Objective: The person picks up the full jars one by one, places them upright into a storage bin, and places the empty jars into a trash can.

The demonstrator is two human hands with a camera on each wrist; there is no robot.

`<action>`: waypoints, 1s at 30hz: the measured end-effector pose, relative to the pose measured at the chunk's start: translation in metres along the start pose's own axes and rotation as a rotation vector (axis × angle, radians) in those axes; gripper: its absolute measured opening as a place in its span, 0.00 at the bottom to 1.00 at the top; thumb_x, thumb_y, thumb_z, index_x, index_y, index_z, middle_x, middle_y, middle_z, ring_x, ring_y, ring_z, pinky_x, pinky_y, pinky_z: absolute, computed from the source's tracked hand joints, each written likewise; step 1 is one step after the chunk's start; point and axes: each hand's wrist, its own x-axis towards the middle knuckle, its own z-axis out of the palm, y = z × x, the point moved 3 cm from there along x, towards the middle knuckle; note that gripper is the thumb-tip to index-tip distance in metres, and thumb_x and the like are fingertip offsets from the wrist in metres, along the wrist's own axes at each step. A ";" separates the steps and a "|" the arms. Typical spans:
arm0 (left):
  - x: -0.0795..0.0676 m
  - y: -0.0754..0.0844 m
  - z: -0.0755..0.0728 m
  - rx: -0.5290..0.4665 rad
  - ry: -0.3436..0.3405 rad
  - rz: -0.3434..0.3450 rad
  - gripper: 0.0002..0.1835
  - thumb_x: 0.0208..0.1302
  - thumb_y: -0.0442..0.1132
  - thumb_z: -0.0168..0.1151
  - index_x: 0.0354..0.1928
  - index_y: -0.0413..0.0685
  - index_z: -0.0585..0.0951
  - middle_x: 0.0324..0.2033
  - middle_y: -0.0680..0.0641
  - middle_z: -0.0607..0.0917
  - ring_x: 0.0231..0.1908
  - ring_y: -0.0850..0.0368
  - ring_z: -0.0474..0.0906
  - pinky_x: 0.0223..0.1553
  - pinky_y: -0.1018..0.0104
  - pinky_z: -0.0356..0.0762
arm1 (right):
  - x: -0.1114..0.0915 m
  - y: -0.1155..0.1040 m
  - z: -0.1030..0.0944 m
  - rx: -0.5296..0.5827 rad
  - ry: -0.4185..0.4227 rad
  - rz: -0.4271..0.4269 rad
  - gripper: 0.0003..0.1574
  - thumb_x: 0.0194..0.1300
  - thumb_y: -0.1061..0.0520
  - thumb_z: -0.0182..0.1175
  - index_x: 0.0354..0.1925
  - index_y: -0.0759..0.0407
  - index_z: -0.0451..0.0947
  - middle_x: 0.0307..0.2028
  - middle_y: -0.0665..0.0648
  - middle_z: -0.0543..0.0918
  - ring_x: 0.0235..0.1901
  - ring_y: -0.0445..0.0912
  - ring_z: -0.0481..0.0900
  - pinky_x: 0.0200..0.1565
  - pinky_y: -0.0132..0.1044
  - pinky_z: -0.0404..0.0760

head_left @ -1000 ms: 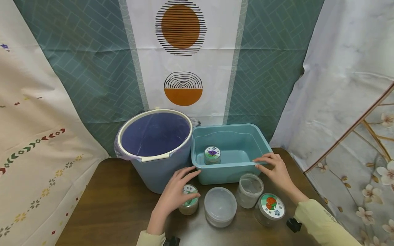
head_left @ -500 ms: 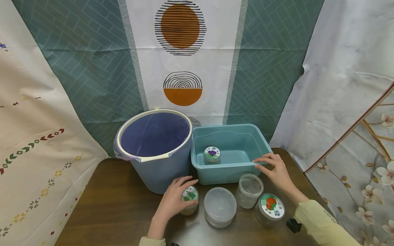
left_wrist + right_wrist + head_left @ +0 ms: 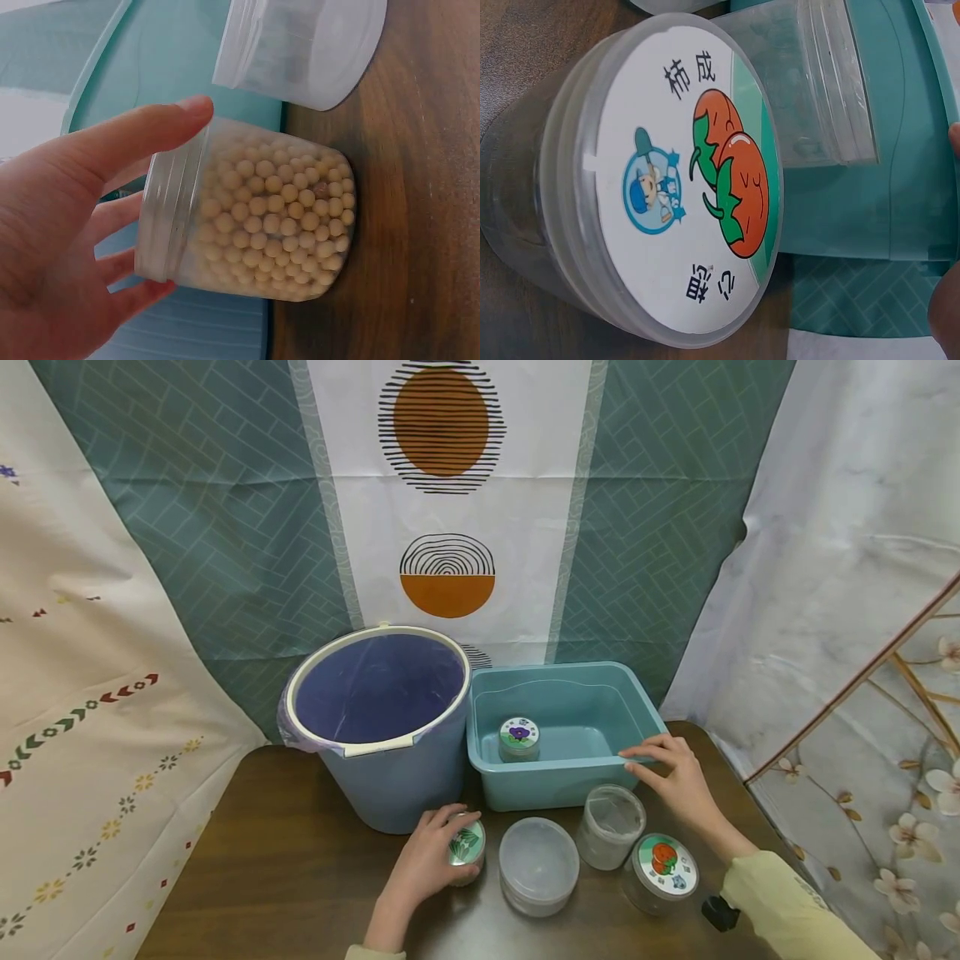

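Note:
My left hand (image 3: 426, 858) is around the lid of a clear jar (image 3: 270, 217) filled with small round beige balls. The jar's green-printed lid (image 3: 467, 843) shows between thumb and fingers; in the left wrist view the thumb lies along one side and fingertips reach the other. The jar stands on the table. My right hand (image 3: 675, 777) holds the front rim of a teal plastic basin (image 3: 555, 785), near its right corner, between thumb and fingers. Inside the basin, at the left, sits a small jar with a purple-flower lid (image 3: 519, 735).
In front of the basin stand a wide translucent tub (image 3: 538, 864), a clear jar (image 3: 611, 827) and a jar with a persimmon-print lid (image 3: 663, 867). A blue bucket (image 3: 390, 781) with a cream rim and bag liner stands left of the basin. Patterned cloths hang behind the brown table (image 3: 292, 860).
My left hand has lowered toward me and closed in from over the jar to around its lid. The right hand stays at the basin rim.

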 end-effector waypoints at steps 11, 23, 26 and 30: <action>0.008 0.006 0.003 0.052 -0.031 -0.034 0.38 0.40 0.44 0.82 0.58 0.55 0.77 0.55 0.44 0.76 0.50 0.40 0.72 0.42 0.43 0.74 | 0.000 0.001 -0.001 0.003 0.009 -0.008 0.15 0.55 0.63 0.72 0.41 0.48 0.88 0.40 0.49 0.80 0.42 0.35 0.64 0.45 0.36 0.61; 0.014 0.011 -0.010 0.117 -0.185 -0.024 0.37 0.38 0.46 0.80 0.56 0.55 0.76 0.50 0.45 0.76 0.48 0.46 0.69 0.42 0.45 0.74 | 0.000 -0.001 0.001 0.005 0.008 -0.015 0.14 0.55 0.64 0.72 0.41 0.51 0.88 0.40 0.49 0.79 0.43 0.34 0.64 0.45 0.38 0.61; 0.017 0.012 -0.013 0.120 -0.225 -0.011 0.37 0.36 0.45 0.81 0.55 0.54 0.77 0.48 0.47 0.76 0.47 0.48 0.68 0.40 0.48 0.74 | 0.000 0.000 0.001 0.006 0.012 -0.015 0.14 0.55 0.65 0.72 0.41 0.53 0.88 0.40 0.49 0.79 0.43 0.34 0.64 0.45 0.39 0.60; 0.021 0.013 -0.016 0.132 -0.275 0.012 0.33 0.35 0.43 0.80 0.50 0.55 0.79 0.44 0.51 0.75 0.44 0.52 0.67 0.36 0.54 0.73 | -0.001 0.001 0.001 0.010 0.016 -0.019 0.15 0.53 0.66 0.72 0.41 0.53 0.88 0.39 0.49 0.79 0.43 0.35 0.64 0.44 0.39 0.59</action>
